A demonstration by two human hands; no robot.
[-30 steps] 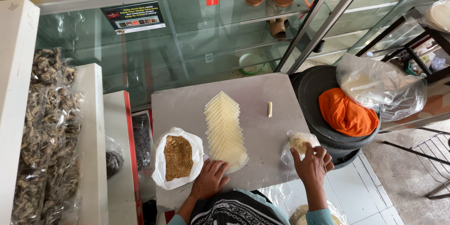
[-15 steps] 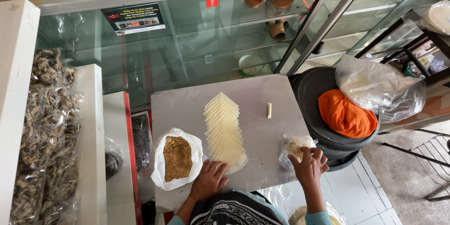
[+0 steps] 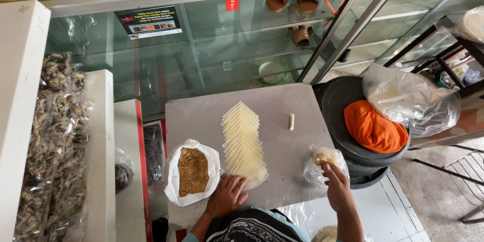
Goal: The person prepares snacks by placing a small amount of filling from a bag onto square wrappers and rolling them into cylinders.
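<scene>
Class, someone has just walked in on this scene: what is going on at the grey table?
A person stands at the grey table. Their left hand rests by a fanned row of pale square wrappers, beside an open white bag of brown crumbly filling. Their right hand touches a clear plastic bag. One small rolled piece lies apart.

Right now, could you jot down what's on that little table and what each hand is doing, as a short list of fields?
Surface: grey square table
Left hand: resting flat at the near end of the row of wrappers
Wrappers: pale thin squares, overlapped in one long row
Right hand: fingers in a clear plastic bag of pale dough
White bag: open, brown crumbly filling
Rolled piece: lying alone, far right
</scene>
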